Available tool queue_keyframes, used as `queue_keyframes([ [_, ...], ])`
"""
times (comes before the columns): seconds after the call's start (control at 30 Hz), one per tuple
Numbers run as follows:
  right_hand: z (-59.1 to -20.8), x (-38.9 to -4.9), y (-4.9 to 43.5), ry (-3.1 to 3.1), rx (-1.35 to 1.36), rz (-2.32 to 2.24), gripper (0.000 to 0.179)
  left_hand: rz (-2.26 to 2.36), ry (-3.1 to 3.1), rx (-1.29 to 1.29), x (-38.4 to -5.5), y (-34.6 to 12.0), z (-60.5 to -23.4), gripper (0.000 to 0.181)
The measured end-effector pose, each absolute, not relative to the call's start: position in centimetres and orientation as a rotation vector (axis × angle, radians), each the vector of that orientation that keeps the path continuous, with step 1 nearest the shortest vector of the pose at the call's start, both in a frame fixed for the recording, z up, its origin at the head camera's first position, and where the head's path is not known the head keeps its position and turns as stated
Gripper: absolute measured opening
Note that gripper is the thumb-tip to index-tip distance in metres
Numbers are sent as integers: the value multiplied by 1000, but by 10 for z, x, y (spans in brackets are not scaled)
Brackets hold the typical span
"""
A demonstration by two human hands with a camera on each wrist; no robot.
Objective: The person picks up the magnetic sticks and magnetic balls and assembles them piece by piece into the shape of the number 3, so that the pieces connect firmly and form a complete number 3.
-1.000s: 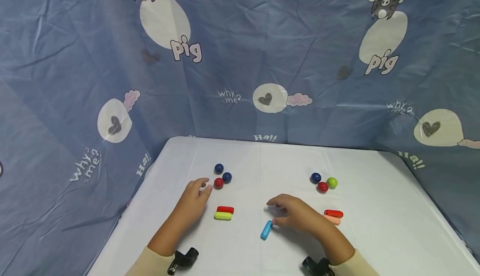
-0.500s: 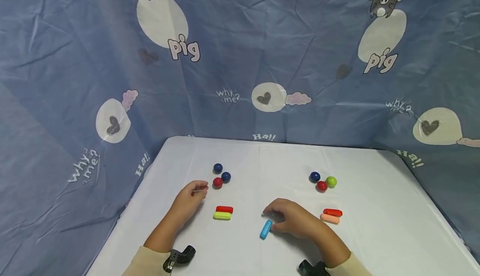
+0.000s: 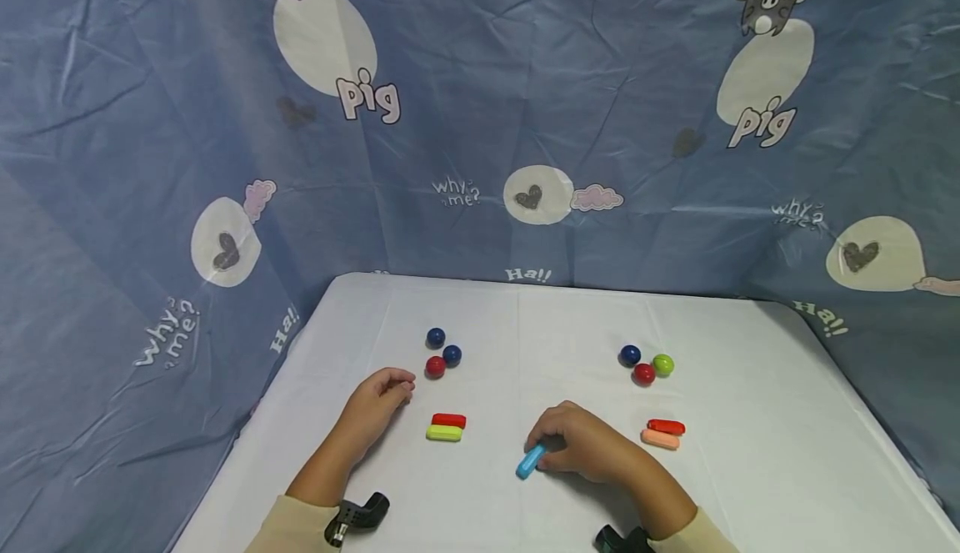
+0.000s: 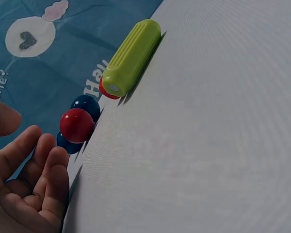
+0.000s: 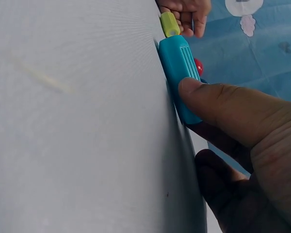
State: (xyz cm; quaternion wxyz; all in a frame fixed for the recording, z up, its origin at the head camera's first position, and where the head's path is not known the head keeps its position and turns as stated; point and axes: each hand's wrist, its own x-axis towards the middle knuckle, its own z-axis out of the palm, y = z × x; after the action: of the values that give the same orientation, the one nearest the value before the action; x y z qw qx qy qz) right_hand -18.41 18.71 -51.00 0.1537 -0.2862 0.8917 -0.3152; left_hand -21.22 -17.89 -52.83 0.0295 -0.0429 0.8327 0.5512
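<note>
"Where's the blue stick (image 3: 529,461)?"
"Pinched in the right hand (image 3: 583,443), which covers its far end; contact with the table (image 3: 765,419) is unclear."
"And the left hand (image 3: 372,409)?"
"Fingers relaxed, near the red ball (image 3: 435,367)."

Pig-print blue cloth (image 3: 480,77) behind white tabletop (image 3: 780,419)

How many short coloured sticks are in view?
5: a blue ridged stick in the right grip; a red stick beside a lime stick, left; another red stick beside a peach stick, right. None seem hidden.
</note>
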Motion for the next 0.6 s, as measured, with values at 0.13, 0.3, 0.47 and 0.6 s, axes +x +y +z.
queue_keyframes([
  [0.13,-511,-184,190,2562,-802,-938,22,1684,2577,-132,-211,-178,-528,22],
  [0.3,-514,-186,195,2656,-737,-992,22,1686,2564,-139,-211,-177,-528,21],
  [0.47,-515,-192,198,2771,-522,-1030,22,1662,2576,-136,-212,-177,-529,22],
  [0.6,-515,-201,199,2836,-350,-1057,23,1648,2590,-144,-213,-177,-529,22],
])
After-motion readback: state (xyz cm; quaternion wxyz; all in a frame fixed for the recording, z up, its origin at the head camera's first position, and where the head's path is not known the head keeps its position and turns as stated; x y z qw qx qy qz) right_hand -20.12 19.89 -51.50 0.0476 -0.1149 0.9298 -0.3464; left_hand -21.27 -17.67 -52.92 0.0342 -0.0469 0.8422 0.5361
